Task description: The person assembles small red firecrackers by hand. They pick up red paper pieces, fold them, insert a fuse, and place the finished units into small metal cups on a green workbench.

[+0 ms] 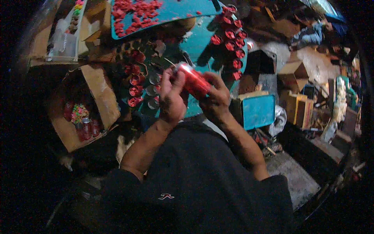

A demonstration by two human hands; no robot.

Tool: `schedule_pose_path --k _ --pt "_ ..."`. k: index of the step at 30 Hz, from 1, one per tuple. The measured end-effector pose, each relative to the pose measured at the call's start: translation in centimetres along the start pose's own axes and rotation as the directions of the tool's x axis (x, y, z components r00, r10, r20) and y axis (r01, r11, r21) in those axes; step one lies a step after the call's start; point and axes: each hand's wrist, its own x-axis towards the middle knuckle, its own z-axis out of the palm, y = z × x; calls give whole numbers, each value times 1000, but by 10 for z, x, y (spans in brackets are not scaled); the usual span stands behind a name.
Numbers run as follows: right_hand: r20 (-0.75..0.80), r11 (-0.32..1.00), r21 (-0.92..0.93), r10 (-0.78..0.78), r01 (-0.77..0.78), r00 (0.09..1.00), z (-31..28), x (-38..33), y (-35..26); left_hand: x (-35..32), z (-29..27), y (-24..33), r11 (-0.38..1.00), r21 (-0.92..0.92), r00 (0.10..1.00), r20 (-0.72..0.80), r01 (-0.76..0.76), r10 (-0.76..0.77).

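Observation:
A red drinks can with a silvery end is held tilted above the teal table, gripped from both sides. My left hand has its fingers closed around the silvery end. At the other end, my right hand wraps the red body. Left of my hands stand several open red cups that look like cut cans, next to paler, silvery ones. Just beyond the can, thin tool-like shapes lie on the table, too dim to name.
A blue tray of small red pieces lies at the far side. More red cups line the table's right edge. At left, a cardboard box holds cans and colourful bits. A blue-faced container and cartons stand right.

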Motion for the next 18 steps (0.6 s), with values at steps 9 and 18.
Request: schedule_pose_path --k 9,18 --pt "81 997 59 39 -44 996 -5 -4 -5 -8 -4 6 977 155 988 75 -147 136" --pt "150 934 222 251 -280 956 3 -6 7 15 -19 -4 999 -26 997 -68 21 -23"
